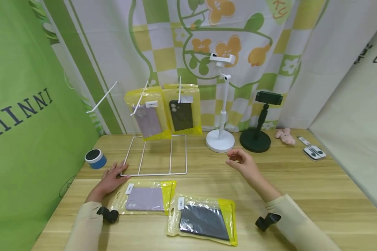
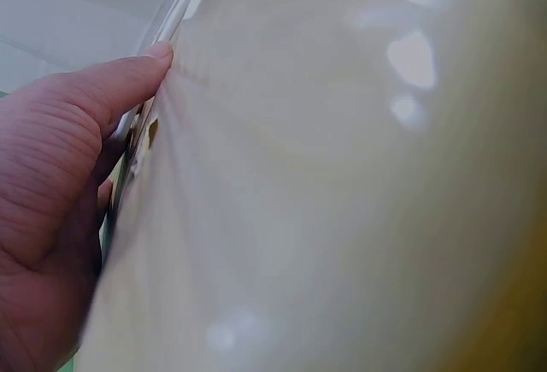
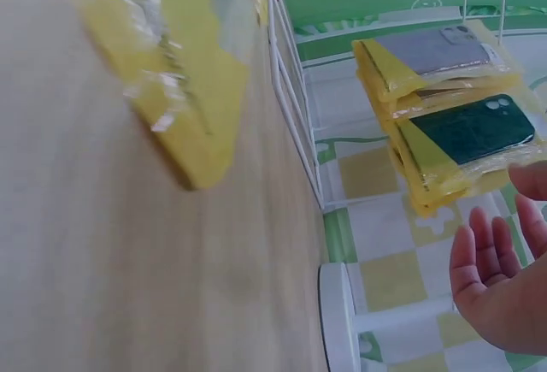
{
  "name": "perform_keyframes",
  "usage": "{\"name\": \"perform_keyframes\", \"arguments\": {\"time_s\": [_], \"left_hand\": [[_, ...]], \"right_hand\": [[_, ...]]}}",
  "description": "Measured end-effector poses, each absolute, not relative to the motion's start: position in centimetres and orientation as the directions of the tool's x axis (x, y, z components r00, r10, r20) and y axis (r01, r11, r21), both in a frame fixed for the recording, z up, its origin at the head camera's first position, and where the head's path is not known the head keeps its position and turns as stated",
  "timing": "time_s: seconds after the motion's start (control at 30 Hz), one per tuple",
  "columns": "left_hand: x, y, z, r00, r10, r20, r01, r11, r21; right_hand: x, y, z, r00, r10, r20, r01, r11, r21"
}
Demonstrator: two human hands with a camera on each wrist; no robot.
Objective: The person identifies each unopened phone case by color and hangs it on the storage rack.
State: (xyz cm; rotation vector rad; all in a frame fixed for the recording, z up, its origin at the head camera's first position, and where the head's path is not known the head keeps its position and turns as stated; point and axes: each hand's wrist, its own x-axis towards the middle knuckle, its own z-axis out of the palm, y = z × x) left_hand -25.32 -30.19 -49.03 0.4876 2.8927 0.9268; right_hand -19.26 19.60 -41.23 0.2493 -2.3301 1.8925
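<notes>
My left hand (image 1: 113, 176) rests on the table at the front left corner of a white wire display rack (image 1: 154, 174), fingers spread and thumb against the wire. Right by that thumb lies a clear and yellow bag with a purple phone case (image 1: 146, 199), whose plastic fills most of the left wrist view. A second bag with a black phone case (image 1: 204, 221) lies flat to its right. Over the table, in front of the white phone stand (image 1: 220, 141), hovers my right hand (image 1: 243, 163), fingers loosely bent and nothing in them.
On the rack's hooks hang bagged purple phone cases (image 1: 148, 120) and bagged dark phone cases (image 1: 181, 116); the left hook (image 1: 102, 97) is bare. A blue round container (image 1: 95, 159) stands left. Rightward are a dark phone stand (image 1: 255, 140), pink plush toy (image 1: 286, 136) and boxed earphones (image 1: 314, 152).
</notes>
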Motion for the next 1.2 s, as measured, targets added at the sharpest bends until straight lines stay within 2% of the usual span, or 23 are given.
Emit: {"name": "perform_keyframes", "arguments": {"time_s": [0.1,0.23,0.4,0.5,0.63,0.8,1.03,1.2], "left_hand": [[-25.4,-30.4,-49.1,-0.949,0.315,0.030,0.274,0.773,0.572],[-25.5,-30.5,-49.1,-0.948,0.318,0.029,0.276,0.772,0.573],[-25.5,-30.5,-49.1,-0.948,0.318,0.035,0.280,0.771,0.572],[-25.5,-30.4,-49.1,-0.948,0.315,0.039,0.281,0.776,0.564],[-25.5,-30.3,-49.1,-0.947,0.319,0.043,0.286,0.772,0.568],[-25.3,-30.3,-49.1,-0.948,0.317,0.035,0.279,0.772,0.571],[-25.4,-30.3,-49.2,-0.948,0.316,0.028,0.275,0.775,0.569],[-25.4,-30.4,-49.2,-0.950,0.312,0.020,0.267,0.777,0.570]], "right_hand": [[-18.1,20.0,-41.6,-0.977,-0.118,0.180,-0.204,0.239,-0.950],[-17.0,20.0,-42.6,-0.936,-0.317,0.154,-0.257,0.315,-0.913],[-16.0,19.0,-42.8,-0.792,-0.606,0.072,-0.385,0.404,-0.830],[-15.7,17.9,-42.9,-0.710,-0.704,-0.010,-0.432,0.446,-0.784],[-15.7,16.6,-43.2,-0.646,-0.754,-0.118,-0.453,0.503,-0.736],[-15.9,15.4,-43.6,-0.618,-0.762,-0.195,-0.469,0.556,-0.686],[-15.9,14.7,-44.2,-0.596,-0.781,-0.187,-0.478,0.533,-0.698],[-16.0,15.0,-44.6,-0.630,-0.760,-0.161,-0.411,0.502,-0.761]]}}
